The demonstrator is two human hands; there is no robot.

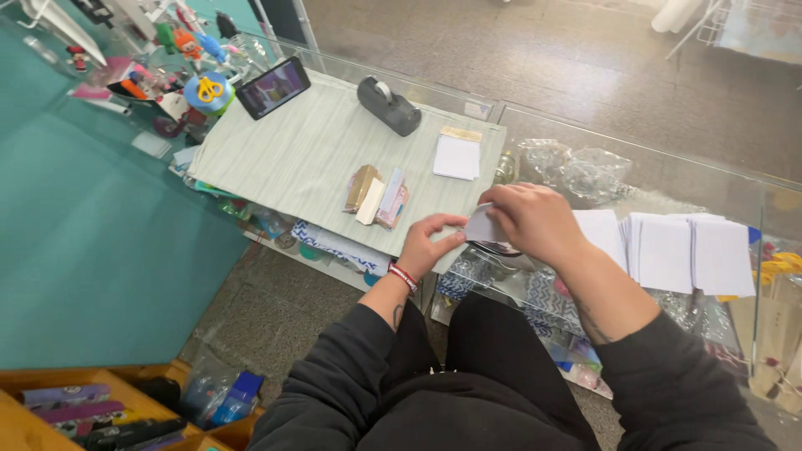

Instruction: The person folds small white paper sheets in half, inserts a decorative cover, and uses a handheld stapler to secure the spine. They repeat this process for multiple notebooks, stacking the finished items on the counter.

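Both hands fold: left hand (428,245) and right hand (526,219) pinch a white card (480,225); paper stack (681,250) at three o'clock.

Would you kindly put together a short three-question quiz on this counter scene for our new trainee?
1. True or false: both hands hold the same small white paper piece.
2. Which thing lies nearest the far edge of the pale mat: A) the dark tape dispenser, B) the white note pad, C) the small stack of cards?
3. Fill in: the rows of white sheets lie on the glass counter to the person's ____ side.

Key
1. True: the left hand pinches its lower edge, and the right hand grips it from above.
2. A.
3. Right.
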